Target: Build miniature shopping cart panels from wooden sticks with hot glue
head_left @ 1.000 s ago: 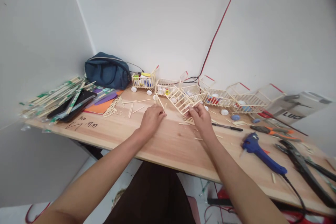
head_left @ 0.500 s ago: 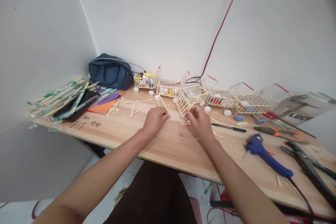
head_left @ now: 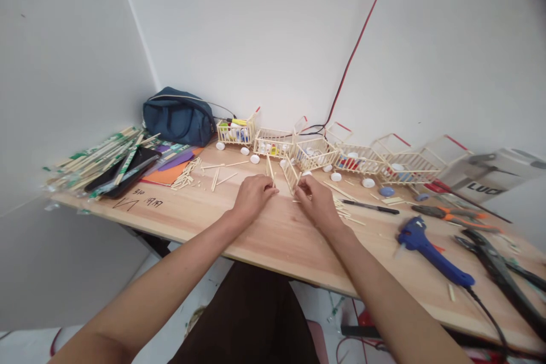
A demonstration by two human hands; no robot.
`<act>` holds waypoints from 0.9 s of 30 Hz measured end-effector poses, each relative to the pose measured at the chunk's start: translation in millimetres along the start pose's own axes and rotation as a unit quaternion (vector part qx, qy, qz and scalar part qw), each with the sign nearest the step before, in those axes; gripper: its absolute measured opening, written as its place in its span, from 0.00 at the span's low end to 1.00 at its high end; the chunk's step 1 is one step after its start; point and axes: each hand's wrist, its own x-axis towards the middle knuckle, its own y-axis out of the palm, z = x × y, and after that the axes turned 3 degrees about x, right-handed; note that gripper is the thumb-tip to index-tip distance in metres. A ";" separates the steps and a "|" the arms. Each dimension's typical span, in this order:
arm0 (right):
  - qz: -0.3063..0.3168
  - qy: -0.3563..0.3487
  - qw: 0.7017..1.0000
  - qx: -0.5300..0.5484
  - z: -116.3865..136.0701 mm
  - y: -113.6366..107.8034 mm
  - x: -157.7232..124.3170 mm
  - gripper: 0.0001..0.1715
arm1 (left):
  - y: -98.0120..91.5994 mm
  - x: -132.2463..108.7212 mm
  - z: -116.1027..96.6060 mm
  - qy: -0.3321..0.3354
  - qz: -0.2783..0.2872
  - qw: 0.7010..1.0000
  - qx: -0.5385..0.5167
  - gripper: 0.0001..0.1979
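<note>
My left hand (head_left: 251,196) rests on the wooden table (head_left: 273,233), its fingers pinched on a thin wooden stick (head_left: 269,168) that points up and away. Close beside it, my right hand (head_left: 314,202) is closed on a small ladder-like stick panel (head_left: 292,174), held upright on its edge. The two hands sit a short gap apart at the table's middle. Loose sticks (head_left: 341,205) lie just right of my right hand.
A row of small stick carts (head_left: 324,153) lines the back wall. At left sit a blue pouch (head_left: 179,116), wrapped chopsticks (head_left: 98,156) and coloured paper (head_left: 170,168). At right lie a blue glue gun (head_left: 430,250), pliers (head_left: 452,213) and black cutters (head_left: 499,273). A red cable (head_left: 362,34) runs up the wall.
My right hand has drawn the stick panel off the row of carts and left toward my left hand, turning it upright. My left hand has stayed put, its stick tipped more upright.
</note>
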 end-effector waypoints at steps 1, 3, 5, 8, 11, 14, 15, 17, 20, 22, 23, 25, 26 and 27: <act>0.003 0.001 1.000 0.001 -0.5 0.2 -0.1 0.04 | 0.4 0.0 0.1 -0.002 0.000 1.000 0.003 0.10; 0.008 0.003 1.000 0.004 -1.5 0.9 -0.2 0.04 | 1.2 0.1 0.1 -0.007 0.002 1.000 0.006 0.10; 0.011 0.005 1.000 0.005 -2.3 1.6 -0.2 0.05 | 1.8 0.5 -0.2 -0.011 0.005 1.000 0.004 0.10; 0.012 0.005 1.000 0.010 -2.5 2.3 0.1 0.04 | 1.8 1.2 -0.8 -0.010 0.008 1.000 0.008 0.09; 0.010 0.005 1.000 0.005 -1.4 2.4 0.5 0.04 | 1.6 1.5 -1.2 -0.010 0.007 1.000 0.022 0.08; 0.011 0.005 1.000 0.002 -0.3 2.2 0.6 0.04 | 1.8 1.8 -1.4 -0.010 0.004 1.000 0.027 0.08; 0.011 0.005 1.000 0.003 -0.1 2.2 0.5 0.04 | 2.0 2.2 -1.3 -0.009 0.004 1.000 0.026 0.09; 0.011 0.004 1.000 0.009 0.0 2.3 0.3 0.04 | 2.5 3.4 -0.6 -0.006 0.005 1.000 0.022 0.08; 0.012 0.004 1.000 0.012 0.0 2.6 0.3 0.05 | 3.1 6.7 1.7 -0.001 0.007 1.000 0.020 0.08; 0.012 0.006 1.000 0.011 0.4 2.7 0.6 0.05 | 3.3 9.0 3.7 0.001 0.007 1.000 0.023 0.08; 0.010 0.007 1.000 0.011 0.8 2.6 0.7 0.05 | 3.4 9.9 4.6 0.002 0.007 1.000 0.024 0.08; 0.008 0.007 1.000 0.010 1.7 2.3 0.9 0.05 | 3.3 11.1 5.9 0.003 0.003 1.000 0.024 0.08; 0.006 0.007 1.000 0.009 2.1 2.1 1.0 0.05 | 3.3 11.3 6.3 0.002 0.001 1.000 0.023 0.08; 0.005 0.007 1.000 0.008 2.4 1.9 1.0 0.05 | 3.3 11.4 6.6 0.002 -0.002 1.000 0.024 0.08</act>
